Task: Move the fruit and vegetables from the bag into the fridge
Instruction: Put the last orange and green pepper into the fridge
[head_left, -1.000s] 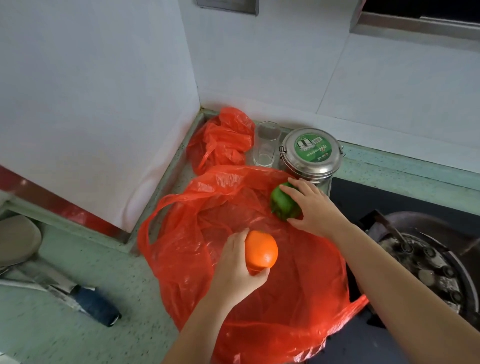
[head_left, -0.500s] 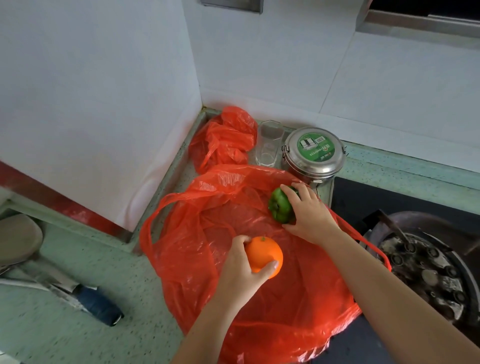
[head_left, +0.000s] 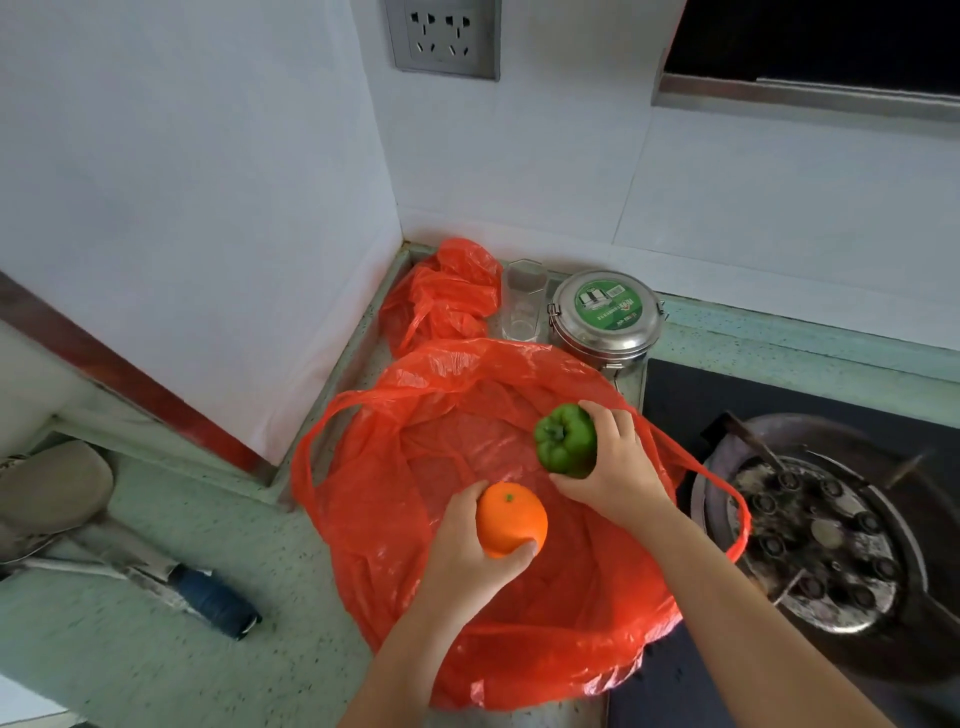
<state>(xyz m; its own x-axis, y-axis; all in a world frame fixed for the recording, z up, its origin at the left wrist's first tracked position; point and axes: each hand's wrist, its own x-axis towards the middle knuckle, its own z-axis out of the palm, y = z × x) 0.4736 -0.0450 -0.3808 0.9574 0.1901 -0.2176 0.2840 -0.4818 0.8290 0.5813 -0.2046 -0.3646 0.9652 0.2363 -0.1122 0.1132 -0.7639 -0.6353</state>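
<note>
Got orange (head_left: 511, 518) gripped in L hand (head_left: 467, 551), pepper (head_left: 566, 440) in R hand (head_left: 618, 473), both above bag (head_left: 415, 467). Next I'd carry to fridge, not in view.

The green counter (head_left: 156, 649) bears a red bag (head_left: 395, 493), a crumpled bag (head_left: 441, 296), a glass (head_left: 522, 306), a steel tin (head_left: 605, 317) and a knife (head_left: 171, 582).

1 head view looks steeply down, close above the counter (head_left: 223, 561).

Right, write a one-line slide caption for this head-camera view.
Left hand holds an orange, right hand a green pepper, both over the open red bag.
</note>
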